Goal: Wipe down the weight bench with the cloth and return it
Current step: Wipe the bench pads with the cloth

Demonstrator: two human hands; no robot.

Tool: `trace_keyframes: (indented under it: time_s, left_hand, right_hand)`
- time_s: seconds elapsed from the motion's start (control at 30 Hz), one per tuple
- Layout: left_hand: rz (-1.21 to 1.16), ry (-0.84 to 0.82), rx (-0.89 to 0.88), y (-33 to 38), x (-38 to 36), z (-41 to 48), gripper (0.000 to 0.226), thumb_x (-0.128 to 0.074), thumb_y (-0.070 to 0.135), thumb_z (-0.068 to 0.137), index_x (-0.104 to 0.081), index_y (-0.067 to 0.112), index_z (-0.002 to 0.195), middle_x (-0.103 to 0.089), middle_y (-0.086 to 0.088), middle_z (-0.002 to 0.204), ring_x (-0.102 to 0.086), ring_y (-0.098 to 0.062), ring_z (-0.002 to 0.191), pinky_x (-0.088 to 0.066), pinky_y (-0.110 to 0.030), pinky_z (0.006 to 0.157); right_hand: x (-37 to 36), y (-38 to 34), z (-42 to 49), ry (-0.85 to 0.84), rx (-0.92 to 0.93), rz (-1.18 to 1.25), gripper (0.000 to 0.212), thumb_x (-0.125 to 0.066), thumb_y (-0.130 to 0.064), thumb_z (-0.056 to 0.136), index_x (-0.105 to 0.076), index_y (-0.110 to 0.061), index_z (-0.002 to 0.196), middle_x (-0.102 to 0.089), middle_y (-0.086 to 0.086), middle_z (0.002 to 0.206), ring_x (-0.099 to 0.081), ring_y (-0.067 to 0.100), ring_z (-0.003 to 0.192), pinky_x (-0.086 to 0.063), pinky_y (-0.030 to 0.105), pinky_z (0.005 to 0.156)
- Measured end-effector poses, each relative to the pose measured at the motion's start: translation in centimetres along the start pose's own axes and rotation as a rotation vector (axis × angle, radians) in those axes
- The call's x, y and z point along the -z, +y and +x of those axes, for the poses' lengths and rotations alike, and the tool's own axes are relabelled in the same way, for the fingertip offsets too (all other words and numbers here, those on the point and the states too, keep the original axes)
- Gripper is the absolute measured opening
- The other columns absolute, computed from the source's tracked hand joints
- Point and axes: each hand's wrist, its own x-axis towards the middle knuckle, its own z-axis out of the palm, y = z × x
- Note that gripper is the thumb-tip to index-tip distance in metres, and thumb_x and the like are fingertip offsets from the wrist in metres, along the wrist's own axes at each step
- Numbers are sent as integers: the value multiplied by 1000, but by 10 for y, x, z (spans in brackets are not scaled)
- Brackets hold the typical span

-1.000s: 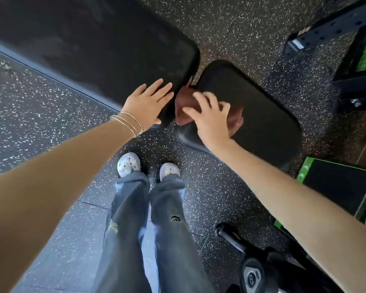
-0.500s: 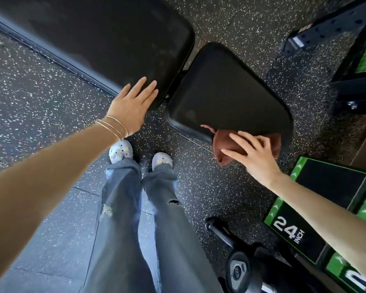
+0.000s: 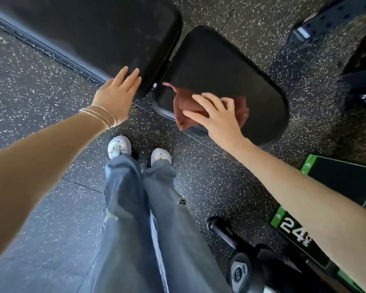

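- The right hand (image 3: 218, 117) grasps the bunched reddish-brown cloth (image 3: 181, 112), thumb and bent fingers spread over it and pressing it down.
- The cloth sits on the black padded seat surface (image 3: 230, 66), at the pad's 7 o'clock edge, and one fold hangs just over the rim there.
- The left hand (image 3: 116, 96) is released and flat, its fingers straight and together; the fingertips touch the rounded corner of the long black back pad (image 3: 93, 28), at 10 o'clock from the cloth.
- Thin bracelets (image 3: 99, 115) circle the left wrist.
- A narrow gap separates the back pad from the seat surface; the two hands lie on either side of it.
- Speckled dark rubber floor (image 3: 40, 81) runs under everything.
- Pale shoes (image 3: 119, 145) and loose blue jeans (image 3: 125, 208) stand at 6 o'clock from the hands.
- A green-edged black box (image 3: 336, 182) marked "24" lies at 4 o'clock, partly behind the right forearm.
- A dark dumbbell (image 3: 238, 271) rests at 5 o'clock, near the box.
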Motion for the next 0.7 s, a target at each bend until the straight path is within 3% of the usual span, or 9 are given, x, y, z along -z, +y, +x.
trace_keyframes:
  time_s: [0.13, 0.23, 0.43, 0.6, 0.7]
  left_hand:
    - [-4, -18, 89, 13, 7, -2, 78, -48, 16, 91, 2, 9, 150, 10, -2, 159, 8, -25, 146, -19, -39, 116]
    - [-12, -12, 120, 22, 8, -3, 75, -46, 13, 92, 1, 6, 150, 9, -5, 159, 6, -28, 146, -17, -40, 118]
    - [-5, 13, 151, 28, 7, -5, 76, -49, 14, 90, -2, 4, 149, 6, -6, 159, 3, -29, 146, -25, -41, 114]
    - [53, -8, 93, 20, 10, -5, 74, -46, 17, 92, 0, 6, 150, 6, -5, 159, 0, -28, 147, -27, -40, 113]
    - [31, -17, 67, 11, 13, -4, 76, -49, 18, 92, -1, 10, 150, 5, -2, 160, -1, -24, 147, -28, -38, 112]
  right_hand:
    - [-6, 35, -106, 35, 8, -71, 69, -50, 6, 65, -62, -32, 121, -54, 8, 135, -47, 30, 125, -34, 45, 89]
    - [-11, 32, -114, 6, -91, -29, 79, -65, 11, 56, -61, -34, 120, -52, 7, 136, -42, 29, 125, -32, 46, 89]
    - [-1, 5, -26, 73, -259, 116, 68, -60, 0, 64, -60, -40, 119, -50, 3, 138, -47, 30, 121, -35, 46, 85]
    - [19, 33, 72, -15, -230, 80, 62, -56, -2, 80, -53, -43, 126, -38, 0, 145, -37, 29, 126, -31, 45, 88]
    - [24, 47, 92, 3, -360, 68, 59, -49, -5, 86, -48, -43, 130, -35, 1, 146, -36, 30, 126, -32, 47, 90]
